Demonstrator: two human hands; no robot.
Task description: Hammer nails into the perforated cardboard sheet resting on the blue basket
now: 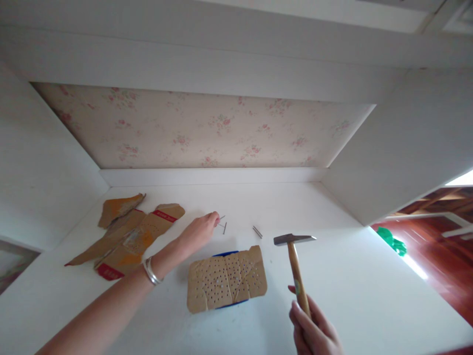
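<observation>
My right hand [314, 325] is wrapped round the wooden handle of a hammer [295, 261], its dark steel head raised above the white surface. My left hand [199, 230], wearing silver bangles on the wrist, pinches a thin metal nail [221, 217] at its fingertips. Right beside those fingertips is another nail [225, 228]. A pair of nails [257, 231] lies between the two hands. Nearer to me sits a piece of brown cardboard [227, 278] punched with many small holes, blue edges of something showing beneath it.
Torn cardboard pieces [136, 234] with red and orange print lie at the left. White panels enclose the surface [354, 286] on both sides, with flowered wallpaper [221, 128] behind. Past the right panel, a green object [391, 240] shows above a reddish floor [439, 256].
</observation>
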